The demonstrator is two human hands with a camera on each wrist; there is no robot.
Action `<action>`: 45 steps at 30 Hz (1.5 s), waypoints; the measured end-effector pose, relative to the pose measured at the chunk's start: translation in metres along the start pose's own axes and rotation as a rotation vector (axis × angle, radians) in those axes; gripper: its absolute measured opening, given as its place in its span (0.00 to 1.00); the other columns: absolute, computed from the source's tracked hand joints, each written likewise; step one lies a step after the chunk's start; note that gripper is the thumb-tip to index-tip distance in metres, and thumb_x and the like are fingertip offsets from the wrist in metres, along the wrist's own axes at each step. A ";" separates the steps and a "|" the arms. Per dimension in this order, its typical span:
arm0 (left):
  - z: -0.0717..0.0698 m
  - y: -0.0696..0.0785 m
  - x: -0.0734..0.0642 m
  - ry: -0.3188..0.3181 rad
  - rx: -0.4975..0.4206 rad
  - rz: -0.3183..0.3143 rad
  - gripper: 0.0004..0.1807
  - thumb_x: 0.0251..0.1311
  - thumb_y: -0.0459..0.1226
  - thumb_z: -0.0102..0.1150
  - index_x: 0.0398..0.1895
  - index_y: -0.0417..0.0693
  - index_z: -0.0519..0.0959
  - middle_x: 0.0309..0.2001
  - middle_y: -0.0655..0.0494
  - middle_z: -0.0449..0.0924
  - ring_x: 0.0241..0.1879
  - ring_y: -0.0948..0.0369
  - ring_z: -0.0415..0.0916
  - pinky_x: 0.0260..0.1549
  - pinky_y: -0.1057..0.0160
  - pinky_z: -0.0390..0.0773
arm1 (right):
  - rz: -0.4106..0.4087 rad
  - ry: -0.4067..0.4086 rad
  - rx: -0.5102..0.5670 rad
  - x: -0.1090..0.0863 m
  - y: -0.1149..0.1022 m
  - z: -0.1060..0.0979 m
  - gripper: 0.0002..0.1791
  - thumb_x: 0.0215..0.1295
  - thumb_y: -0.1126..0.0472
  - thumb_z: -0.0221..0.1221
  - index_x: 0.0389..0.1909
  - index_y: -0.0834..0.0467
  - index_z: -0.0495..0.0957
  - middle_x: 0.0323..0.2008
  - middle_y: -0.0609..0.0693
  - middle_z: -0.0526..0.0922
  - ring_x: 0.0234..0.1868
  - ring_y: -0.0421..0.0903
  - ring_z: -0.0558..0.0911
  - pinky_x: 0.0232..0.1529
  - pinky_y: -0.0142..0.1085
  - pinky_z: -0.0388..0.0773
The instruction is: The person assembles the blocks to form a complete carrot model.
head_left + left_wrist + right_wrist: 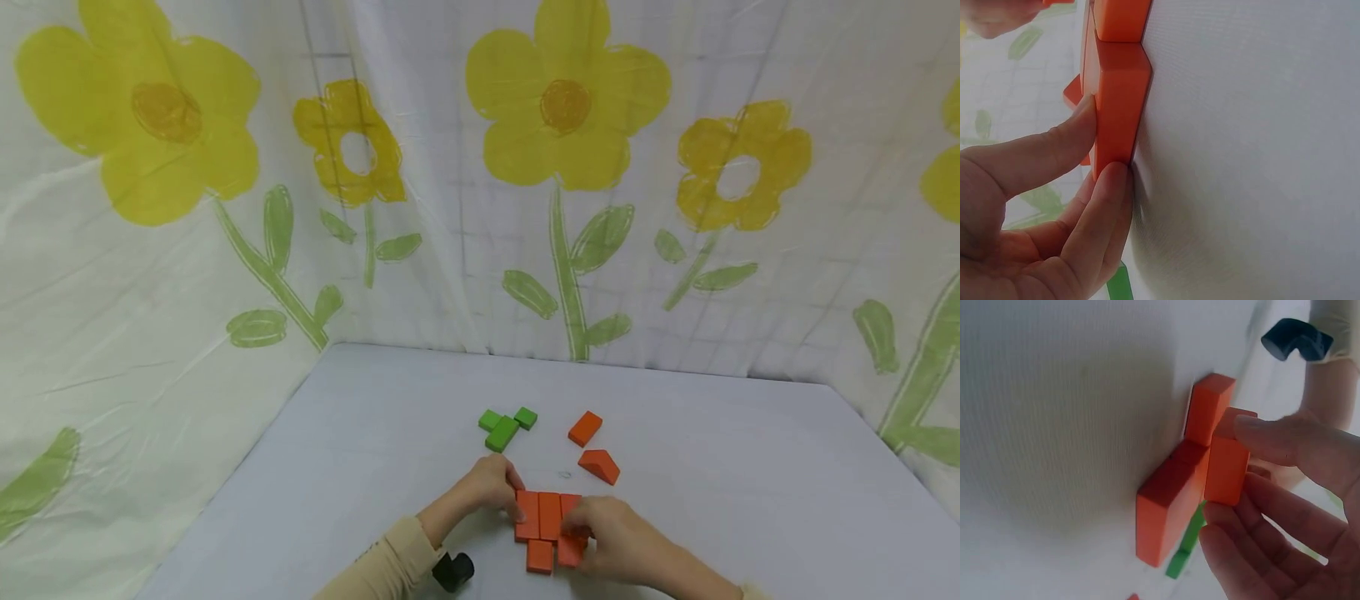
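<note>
Several orange blocks lie side by side near the front of the white table. My left hand [491, 485] pinches the leftmost orange block [528, 515] of the row, its thumb on top and fingertips at the end face [1124, 106]. From the right, my right hand [618, 537] holds a small orange block [1227, 472] between thumb and fingers, over the row's near right side. Beside that block, a small orange block [539, 557] touches the row's near edge. The middle orange block [550, 516] shows fully; right-hand fingers partly cover the right one [571, 504].
Beyond the row lie an orange block [585, 428] and an orange slant-sided block [600, 466]. Three green blocks [502, 434] sit farther back to the left. A flower-printed curtain [450, 250] hangs behind the table [712, 467]. A black device [453, 572] is at the left wrist.
</note>
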State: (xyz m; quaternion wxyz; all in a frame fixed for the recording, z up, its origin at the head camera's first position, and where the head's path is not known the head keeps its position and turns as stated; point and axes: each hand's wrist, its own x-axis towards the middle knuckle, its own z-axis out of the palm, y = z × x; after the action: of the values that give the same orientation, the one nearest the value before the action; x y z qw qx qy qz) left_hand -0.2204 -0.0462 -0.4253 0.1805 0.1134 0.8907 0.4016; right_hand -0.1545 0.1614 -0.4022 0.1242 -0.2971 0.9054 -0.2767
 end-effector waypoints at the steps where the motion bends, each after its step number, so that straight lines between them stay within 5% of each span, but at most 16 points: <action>1: 0.000 0.000 0.000 0.000 0.000 0.000 0.12 0.38 0.24 0.76 0.28 0.38 0.82 0.25 0.54 0.76 0.27 0.58 0.70 0.27 0.62 0.70 | 0.011 -0.010 0.001 0.000 0.000 0.001 0.15 0.46 0.65 0.72 0.37 0.58 0.84 0.28 0.35 0.75 0.29 0.35 0.71 0.32 0.31 0.73; 10: 0.001 0.002 0.000 0.005 -0.005 -0.017 0.13 0.38 0.25 0.76 0.28 0.38 0.81 0.26 0.53 0.76 0.28 0.57 0.70 0.28 0.60 0.71 | 0.109 -0.035 0.046 -0.003 0.003 0.014 0.18 0.45 0.63 0.73 0.40 0.57 0.84 0.34 0.36 0.79 0.33 0.35 0.73 0.38 0.34 0.76; 15: 0.001 0.000 0.000 0.005 -0.008 -0.008 0.13 0.38 0.24 0.76 0.28 0.38 0.81 0.25 0.53 0.76 0.28 0.57 0.70 0.28 0.61 0.70 | 0.129 -0.010 0.056 -0.003 0.004 0.016 0.15 0.44 0.63 0.72 0.36 0.56 0.84 0.29 0.37 0.76 0.30 0.37 0.72 0.34 0.34 0.74; 21: 0.002 0.000 0.000 0.004 -0.009 -0.014 0.13 0.38 0.24 0.76 0.27 0.38 0.81 0.25 0.53 0.76 0.28 0.57 0.70 0.27 0.61 0.70 | 0.086 -0.003 0.070 0.000 0.006 0.018 0.09 0.44 0.67 0.69 0.30 0.55 0.83 0.22 0.39 0.71 0.26 0.36 0.68 0.27 0.32 0.68; 31: 0.003 0.000 0.001 0.019 0.001 -0.017 0.13 0.38 0.24 0.76 0.27 0.38 0.81 0.25 0.53 0.75 0.28 0.57 0.69 0.28 0.60 0.70 | 0.030 -0.018 0.041 0.003 0.007 0.016 0.09 0.49 0.68 0.69 0.34 0.59 0.85 0.24 0.36 0.75 0.27 0.34 0.69 0.31 0.31 0.72; 45: 0.002 0.000 0.002 0.000 0.008 -0.018 0.12 0.38 0.24 0.75 0.27 0.38 0.81 0.25 0.54 0.76 0.28 0.58 0.69 0.28 0.61 0.70 | 0.014 0.077 -0.052 0.012 -0.002 0.029 0.14 0.48 0.53 0.74 0.31 0.57 0.84 0.18 0.36 0.69 0.24 0.33 0.66 0.26 0.29 0.66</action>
State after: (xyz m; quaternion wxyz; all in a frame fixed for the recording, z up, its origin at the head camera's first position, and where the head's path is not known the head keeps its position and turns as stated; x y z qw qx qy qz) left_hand -0.2211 -0.0443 -0.4264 0.1835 0.1058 0.8932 0.3965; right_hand -0.1521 0.1402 -0.4256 0.0833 -0.2828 0.9185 -0.2634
